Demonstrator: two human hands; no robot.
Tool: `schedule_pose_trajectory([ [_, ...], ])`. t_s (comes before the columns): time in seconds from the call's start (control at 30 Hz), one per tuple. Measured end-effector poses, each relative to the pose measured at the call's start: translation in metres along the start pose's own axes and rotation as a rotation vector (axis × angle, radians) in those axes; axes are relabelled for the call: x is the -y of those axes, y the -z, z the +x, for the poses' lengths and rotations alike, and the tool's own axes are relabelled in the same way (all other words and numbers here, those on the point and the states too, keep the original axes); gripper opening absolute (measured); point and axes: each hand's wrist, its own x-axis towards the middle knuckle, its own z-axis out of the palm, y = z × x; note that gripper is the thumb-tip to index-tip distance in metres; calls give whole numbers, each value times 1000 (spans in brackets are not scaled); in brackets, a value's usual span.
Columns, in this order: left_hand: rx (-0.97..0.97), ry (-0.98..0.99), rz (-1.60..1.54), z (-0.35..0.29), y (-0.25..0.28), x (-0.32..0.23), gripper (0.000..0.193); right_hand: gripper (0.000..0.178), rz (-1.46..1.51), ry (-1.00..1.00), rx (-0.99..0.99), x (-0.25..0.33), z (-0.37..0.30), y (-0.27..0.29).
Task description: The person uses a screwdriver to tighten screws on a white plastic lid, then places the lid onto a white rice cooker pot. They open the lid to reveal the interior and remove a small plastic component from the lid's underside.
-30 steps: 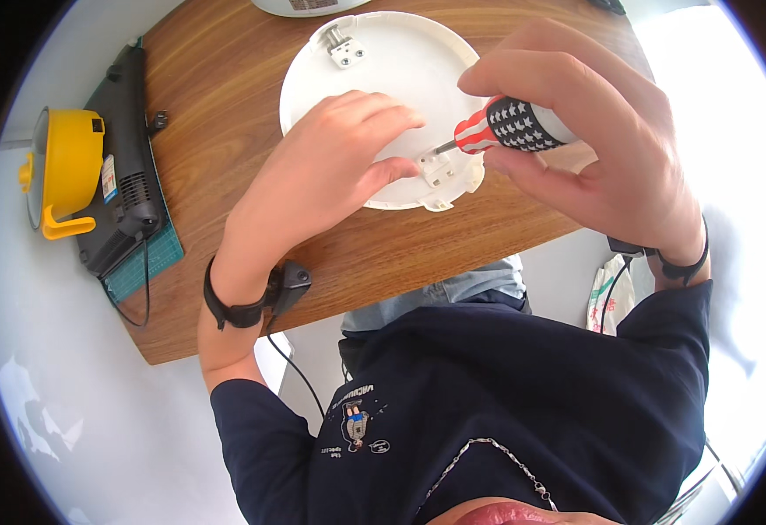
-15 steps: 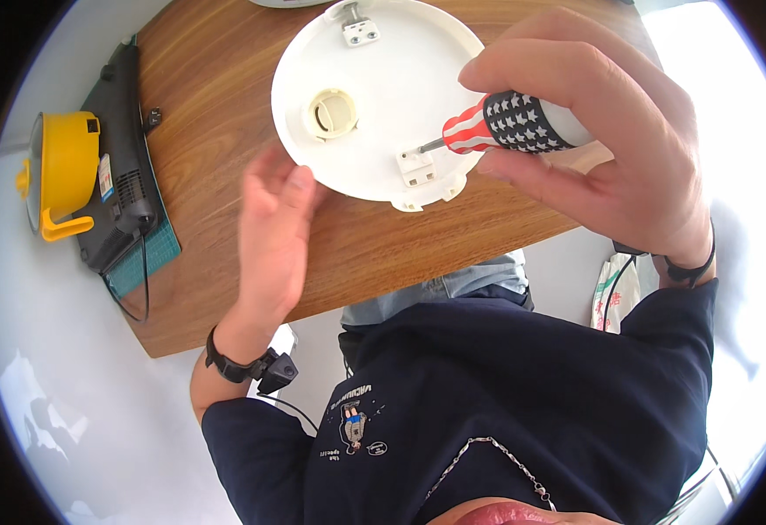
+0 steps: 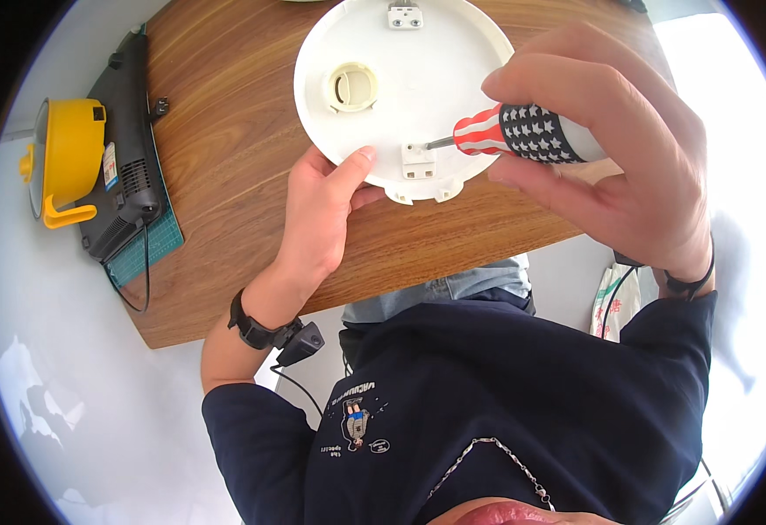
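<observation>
A round white plastic lid [image 3: 427, 83] lies over the wooden table, with a cream ring-shaped fitting [image 3: 351, 87] on its face and a metal bracket [image 3: 406, 17] at its far edge. My left hand [image 3: 322, 206] grips its near left rim, thumb on top and fingers underneath. In my right hand [image 3: 619, 144] is a screwdriver [image 3: 532, 133] with a red, white and star-patterned handle, held between thumb and fingers. Its shaft points left, and the tip meets a small white block [image 3: 418, 160] near the lid's tabbed edge. Whether a screw sits under the tip cannot be made out.
The wooden table [image 3: 217, 175] spans the scene. At its left stand a yellow pot [image 3: 72, 162] with a handle and a long black appliance [image 3: 125, 166] with a cord, partly over a green cutting mat [image 3: 160, 245]. A printed bag [image 3: 613, 302] lies below the table at right.
My left hand has moved up and right and taken hold of the lid's rim. The lid has shifted right and turned slightly. The screwdriver is still at the block.
</observation>
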Motion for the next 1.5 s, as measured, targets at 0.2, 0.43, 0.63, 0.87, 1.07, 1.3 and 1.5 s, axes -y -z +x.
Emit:
schedule_pose_trajectory([
  [0.2, -30, -41, -76, -1, -15, -5, 35, 52, -27, 27, -15, -2, -2, 0],
  [0.43, 23, -68, -14, 11, -13, -9, 40, 51, -23, 26, -74, -4, -3, -5],
  [0.63, -9, -87, -34, 13, -11, -3, 42, 51, -16, 17, -61, -2, -7, -6],
  [0.87, -26, -184, -2, 18, -8, 6, 44, 52, -29, 44, -58, 7, -5, -8],
  [1.07, -127, -246, 24, 22, -7, 1, 41, 50, -148, 51, 32, 15, -14, -6],
  [1.3, -237, -336, 143, 25, 6, -1, 34, 40, -229, 12, 47, 20, -15, -19],
  [1.5, -312, -552, 348, 18, 11, -6, 30, 39, -264, 66, 39, 20, -21, -28],
])
